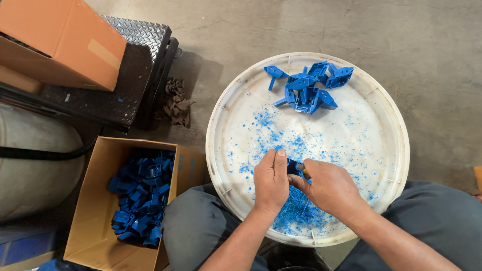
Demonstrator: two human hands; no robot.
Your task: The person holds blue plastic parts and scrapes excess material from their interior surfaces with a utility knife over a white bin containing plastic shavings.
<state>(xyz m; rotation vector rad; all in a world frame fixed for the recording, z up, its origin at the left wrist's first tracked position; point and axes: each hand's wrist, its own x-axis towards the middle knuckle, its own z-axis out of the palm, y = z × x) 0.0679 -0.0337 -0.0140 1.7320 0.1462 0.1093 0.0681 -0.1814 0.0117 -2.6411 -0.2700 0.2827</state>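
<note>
- Your left hand (271,179) and right hand (326,186) meet over the near part of the round white plastic tray (228,108), which rests across your lap in grey trousers (193,226).
- Between them you hold a small dark-blue moulded plastic part (293,167). Only a sliver of it shows between your thumbs; the rest is covered by your fingers, so you cannot read its full shape, its long axis or which way it points.
- Your left hand is closed round the part's left side, thumb laid straight along the top and pointing away from you.
- Your right hand is curled against its right side, thumb and forefinger pinched at the part. Whether a thin tool sits in that pinch is too small to make out.
- Just under your hands lies a heap of fine blue plastic shavings (296,213), thickest at the tray's near rim and thinning into scattered flecks toward the middle.
- At the far side of the tray sits a loose pile of blue moulded plastic pieces (307,86), well apart from your hands; they lie at mixed angles, some with a thin stem sticking out to the left.
- To your left, on the concrete floor (427,60), an open brown cardboard box (93,200) holds many more blue pieces (142,193); its lower corner is cut off by the picture edge.
- Beyond it stands a black steel chequer-plate platform (135,55) carrying a tilted orange-brown carton (65,40), itself cropped at the top left.
</note>
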